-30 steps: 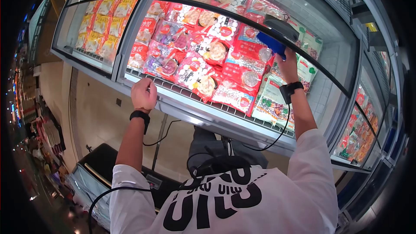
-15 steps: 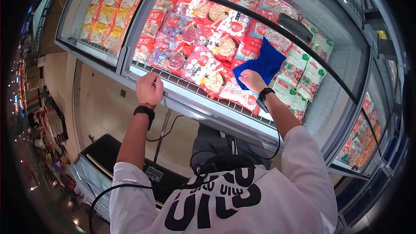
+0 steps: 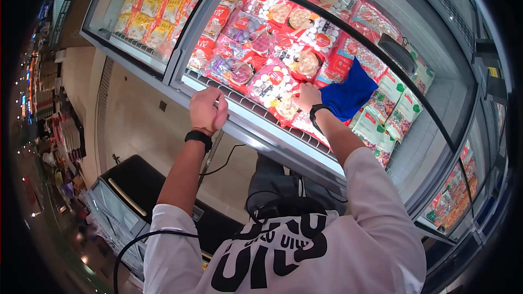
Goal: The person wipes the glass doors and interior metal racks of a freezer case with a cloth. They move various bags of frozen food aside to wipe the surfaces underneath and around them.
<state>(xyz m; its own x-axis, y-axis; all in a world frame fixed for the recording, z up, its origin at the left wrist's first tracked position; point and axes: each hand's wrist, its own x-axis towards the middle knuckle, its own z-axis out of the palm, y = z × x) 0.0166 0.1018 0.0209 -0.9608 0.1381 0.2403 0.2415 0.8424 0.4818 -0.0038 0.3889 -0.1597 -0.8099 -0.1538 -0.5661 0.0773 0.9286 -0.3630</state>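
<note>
My left hand (image 3: 208, 110) is a closed fist at the freezer's front rim (image 3: 239, 128), with nothing visible in it. Inside the open freezer, my right hand (image 3: 308, 97) has its fingers bent against the right edge of a red and white bag (image 3: 272, 83); its fingertips are partly hidden. Just right of that hand, a crumpled blue cloth (image 3: 350, 91) lies over the bags. Purple and red bags (image 3: 231, 68) lie further left, and green and white bags (image 3: 376, 125) are to the right of the cloth.
A sliding glass lid with a dark frame (image 3: 327, 16) crosses the freezer, with a black handle (image 3: 397, 53) on it. Yellow bags (image 3: 152, 4) fill the left compartment. A black cable (image 3: 223, 160) hangs below the rim. A black case (image 3: 136, 179) stands lower left.
My right hand has moved left off the blue cloth to the red and white bag. The cloth stays in place among the bags. The view has shifted, and my left hand remains a fist.
</note>
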